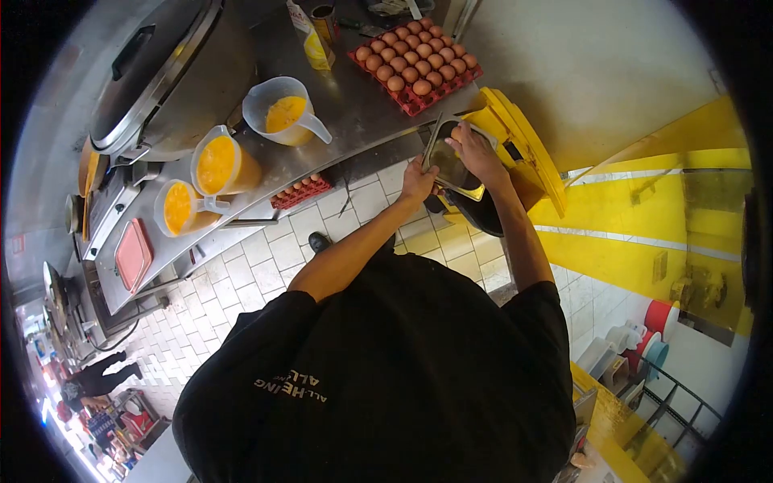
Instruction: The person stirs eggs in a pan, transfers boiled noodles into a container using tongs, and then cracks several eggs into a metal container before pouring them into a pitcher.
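My left hand [419, 180] is closed on the near-left rim of a metal container [452, 167], which is tilted and has some liquid in it. Over the container's far end, my right hand [478, 154] has its fingers wrapped round a brown egg [456, 134]. Whether the shell is cracked is too small to tell. Just beyond my hands, a red tray of brown eggs [419, 103] lies on the steel counter [354, 103]. A yellow bin [515, 133] with a black liner [475, 214] stands open beneath and beside the container.
Three clear jugs hold yellow egg: one jug [278, 95] farther back, another jug [251, 171], and a jug [171, 225] by the counter edge. A large lidded pot [197, 105] stands left. A second egg tray [302, 191] sits below the counter. Another person [97, 378] is far left.
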Demonstrator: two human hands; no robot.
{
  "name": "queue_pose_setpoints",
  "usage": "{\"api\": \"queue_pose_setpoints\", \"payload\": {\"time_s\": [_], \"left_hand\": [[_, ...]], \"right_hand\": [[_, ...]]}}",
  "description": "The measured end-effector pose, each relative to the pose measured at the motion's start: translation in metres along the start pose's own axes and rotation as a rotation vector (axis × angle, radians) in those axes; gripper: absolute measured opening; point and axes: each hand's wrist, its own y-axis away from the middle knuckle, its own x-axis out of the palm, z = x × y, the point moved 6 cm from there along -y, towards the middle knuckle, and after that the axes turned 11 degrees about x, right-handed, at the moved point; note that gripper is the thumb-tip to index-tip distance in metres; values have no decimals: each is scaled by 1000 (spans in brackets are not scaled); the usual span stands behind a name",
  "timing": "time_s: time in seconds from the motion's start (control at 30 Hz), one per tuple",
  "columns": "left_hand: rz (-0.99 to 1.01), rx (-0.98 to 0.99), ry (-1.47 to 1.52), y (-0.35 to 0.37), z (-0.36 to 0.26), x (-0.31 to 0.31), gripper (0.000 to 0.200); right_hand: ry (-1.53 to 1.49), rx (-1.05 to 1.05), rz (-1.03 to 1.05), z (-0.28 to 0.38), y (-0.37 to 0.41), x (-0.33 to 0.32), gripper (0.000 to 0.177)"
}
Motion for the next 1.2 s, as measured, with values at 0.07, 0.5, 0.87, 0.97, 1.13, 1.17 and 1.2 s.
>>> {"api": "queue_pose_setpoints", "payload": {"time_s": [0.07, 0.5, 0.87, 0.97, 1.13, 1.17, 1.2], "left_hand": [[17, 7, 1, 0, -3, -2, 20], [58, 42, 40, -3, -10, -5, 17], [-64, 158, 125, 2, -41, -41, 15], [-56, 149, 74, 3, -47, -60, 14], [-116, 254, 119, 13, -63, -95, 17], [-171, 294, 146, 16, -66, -105, 18], [-182, 296, 138, 19, -69, -114, 18]], "right_hand": [[52, -35, -45, 21, -2, -26, 47], [23, -159, -92, 36, 16, -69, 39], [-101, 646, -356, -135, 71, 61, 49], [-217, 437, -568, -93, 17, 22, 39], [-417, 41, -192, -5, -121, 17, 32], [-426, 36, -182, 0, -141, 22, 32], [-293, -2, -70, 8, -159, 35, 32]]}}
